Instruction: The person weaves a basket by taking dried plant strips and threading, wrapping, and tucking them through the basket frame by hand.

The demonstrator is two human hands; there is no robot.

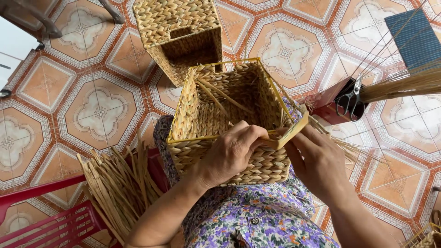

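A square woven basket (229, 124) with a yellow wire rim is held on the lap. A flat straw strip (289, 133) at its rim is pinched by the fingers of the left hand (229, 154) and right hand (319, 160). Dry straw (119, 183) lies beside it, a finished basket (179, 32) behind, and scissors (351, 101) on the patterned floor tiles (101, 110).

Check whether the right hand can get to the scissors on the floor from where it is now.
Probably yes, once it lets go. The scissors lie in the open on a red box on the right hand's side, nothing between them, but that hand is pinching a straw strand at the basket rim.
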